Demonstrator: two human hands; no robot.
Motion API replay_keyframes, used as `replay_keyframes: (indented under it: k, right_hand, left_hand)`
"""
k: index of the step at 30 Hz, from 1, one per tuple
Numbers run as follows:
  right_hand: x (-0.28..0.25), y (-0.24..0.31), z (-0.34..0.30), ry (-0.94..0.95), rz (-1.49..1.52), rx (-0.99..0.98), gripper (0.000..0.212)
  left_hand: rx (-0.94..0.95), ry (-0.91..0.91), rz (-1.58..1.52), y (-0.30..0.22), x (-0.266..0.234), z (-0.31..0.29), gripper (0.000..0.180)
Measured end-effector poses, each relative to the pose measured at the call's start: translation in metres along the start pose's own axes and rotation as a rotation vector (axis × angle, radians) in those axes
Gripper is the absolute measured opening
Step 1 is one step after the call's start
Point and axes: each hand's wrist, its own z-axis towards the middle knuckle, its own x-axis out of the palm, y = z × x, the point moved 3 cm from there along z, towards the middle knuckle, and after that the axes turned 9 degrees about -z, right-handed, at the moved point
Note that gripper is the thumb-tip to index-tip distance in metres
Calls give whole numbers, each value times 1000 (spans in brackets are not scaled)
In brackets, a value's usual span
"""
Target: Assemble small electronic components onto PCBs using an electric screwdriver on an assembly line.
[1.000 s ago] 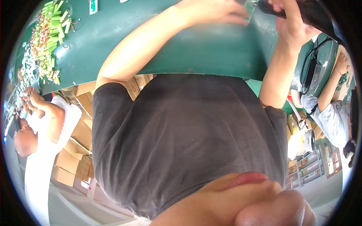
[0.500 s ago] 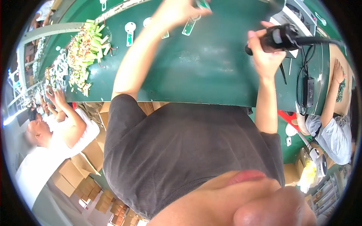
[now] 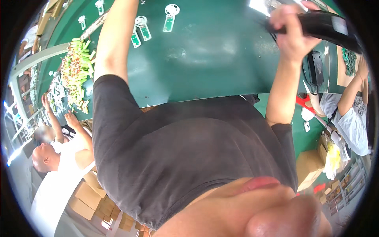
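Note:
My right hand (image 3: 294, 41), partly smeared by motion, is wrapped round a black corded hand tool (image 3: 325, 25) at the upper right. Its exact kind cannot be made out. My left forearm (image 3: 114, 39) stretches up past the top edge, so the left hand itself is out of sight. Right of that forearm lie small green circuit boards, each with a round white part at one end: one board (image 3: 169, 23) by itself, and a pair close together, with the nearer board (image 3: 145, 33) beside another board (image 3: 136, 40).
A heap of light-green wired pieces (image 3: 77, 71) covers the table's left end. A black power adapter (image 3: 314, 67) with cables lies at the right. Co-workers sit on both sides, one in a white top (image 3: 79, 158). Cardboard boxes (image 3: 310, 168) stand below the table.
My left arm has reached farther up and left, taking its hand out of view. My right hand has moved up with the tool. The whole view has shifted.

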Motion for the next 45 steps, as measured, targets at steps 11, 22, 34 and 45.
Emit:
replay_keyframes:
  k: [11,22,34,45]
  right_hand:
    - [-9,-9,40,-72,-209,384,34]
    - [43,-28,-17,103,13,263,42]
    - [44,-59,-30,201,117,133,39]
    - [42,-67,-57,133,-20,63,37]
  left_hand:
    - [-32,193,-417,-248,35,-159,49]
    - [298,27,-548,-240,25,-199,28]
    - [268,51,-611,-231,38,-204,25]
    - [184,115,-593,-231,48,-207,21]
